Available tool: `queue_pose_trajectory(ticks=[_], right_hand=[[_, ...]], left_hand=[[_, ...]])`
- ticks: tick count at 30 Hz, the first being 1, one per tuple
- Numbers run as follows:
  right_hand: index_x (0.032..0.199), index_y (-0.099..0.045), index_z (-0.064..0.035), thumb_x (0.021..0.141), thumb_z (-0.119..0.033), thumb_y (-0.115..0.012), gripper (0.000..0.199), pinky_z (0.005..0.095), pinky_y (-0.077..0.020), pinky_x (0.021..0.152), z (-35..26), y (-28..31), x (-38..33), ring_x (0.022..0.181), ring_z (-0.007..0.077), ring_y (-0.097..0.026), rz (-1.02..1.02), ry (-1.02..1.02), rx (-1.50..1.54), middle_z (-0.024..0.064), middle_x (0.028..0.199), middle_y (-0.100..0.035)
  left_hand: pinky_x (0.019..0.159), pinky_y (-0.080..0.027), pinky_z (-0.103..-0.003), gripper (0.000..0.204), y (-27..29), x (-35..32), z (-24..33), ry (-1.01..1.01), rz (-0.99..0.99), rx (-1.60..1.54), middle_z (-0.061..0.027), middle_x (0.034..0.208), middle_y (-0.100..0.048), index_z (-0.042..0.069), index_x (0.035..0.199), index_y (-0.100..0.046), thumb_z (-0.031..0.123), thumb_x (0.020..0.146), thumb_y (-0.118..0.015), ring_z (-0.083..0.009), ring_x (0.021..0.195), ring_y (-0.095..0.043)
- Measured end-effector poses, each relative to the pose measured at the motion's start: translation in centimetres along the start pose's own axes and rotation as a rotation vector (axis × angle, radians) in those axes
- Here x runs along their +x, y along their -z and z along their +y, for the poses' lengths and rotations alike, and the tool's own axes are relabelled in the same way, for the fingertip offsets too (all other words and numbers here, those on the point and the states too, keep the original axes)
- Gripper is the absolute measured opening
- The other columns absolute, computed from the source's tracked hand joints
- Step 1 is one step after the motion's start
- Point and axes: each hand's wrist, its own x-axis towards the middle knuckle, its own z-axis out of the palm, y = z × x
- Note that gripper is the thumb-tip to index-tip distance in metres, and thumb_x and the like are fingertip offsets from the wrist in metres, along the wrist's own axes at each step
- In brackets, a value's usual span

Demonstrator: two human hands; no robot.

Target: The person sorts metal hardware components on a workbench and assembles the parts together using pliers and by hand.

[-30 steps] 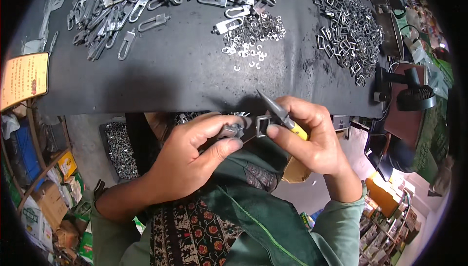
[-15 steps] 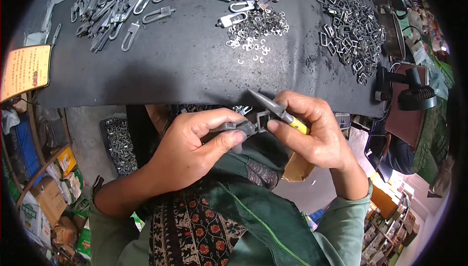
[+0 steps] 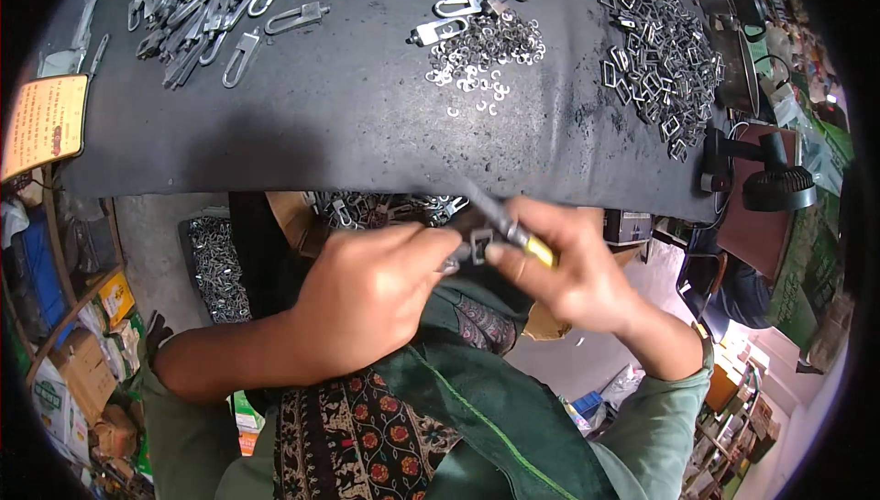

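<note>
My left hand is closed, slightly blurred, around a metal fitting that mostly hides inside its fingers. Pointed pliers with a yellow handle are gripped in my right hand. Their grey jaws point up and left over the table's near edge and are smeared by motion. Between the hands is a small rectangular metal ring, touched by my right thumb and close against the left hand's fitting. Whether the two are joined I cannot tell.
On the dark table lie looped metal fittings, small C-shaped clips and rectangular rings. A small black fan stands at the right edge, a yellow printed card at the left. Below, a tray of metal parts sits on the floor.
My left hand has turned over, so its back now covers most of the fitting. My right hand, with the pliers and ring, has shifted slightly left and down.
</note>
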Motion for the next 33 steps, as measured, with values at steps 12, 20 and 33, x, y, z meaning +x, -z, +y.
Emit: queue_pose_trajectory(ticks=[12,20,33], right_hand=[[0.094,-0.059,-0.0023,0.096,-0.012,-0.059,0.01,0.025,-0.0369,0.057,0.1,-1.2,-1.2,0.068,0.0047,-0.042,0.07,0.131,0.031,-0.0033,0.072,-0.047],[0.095,-0.061,-0.0058,0.073,-0.035,-0.076,0.039,0.0415,-0.0445,0.076,-1.6,4.9,3.0,0.086,0.0271,-0.055,0.323,0.479,-1.133,0.0084,0.085,-0.053],[0.093,-0.056,-0.0137,0.069,-0.033,-0.072,0.035,0.0378,-0.0434,0.089,-3.8,7.8,8.2,0.094,0.0209,-0.054,0.073,0.76,-1.51,0.0032,0.092,-0.051]], left_hand=[[0.053,-0.047,-0.031,0.018,2.1,0.9,0.4,-0.024,-0.217,0.015,-0.0127,0.078,-0.066,-0.001,0.103,-0.066,0.0,0.085,-0.065,-0.0187,0.06,-0.063],[0.05,-0.04,-0.018,0.029,3.9,-0.5,-1.1,0.755,-0.237,-0.855,-0.0042,0.075,-0.062,-0.004,0.122,-0.057,0.008,0.095,-0.055,-0.0036,0.052,-0.047],[0.062,-0.043,-0.02,0.024,3.9,-1.2,-1.3,0.715,-0.177,-0.886,-0.0013,0.083,-0.066,0.001,0.114,-0.065,0.012,0.092,-0.066,-0.0037,0.069,-0.055]])
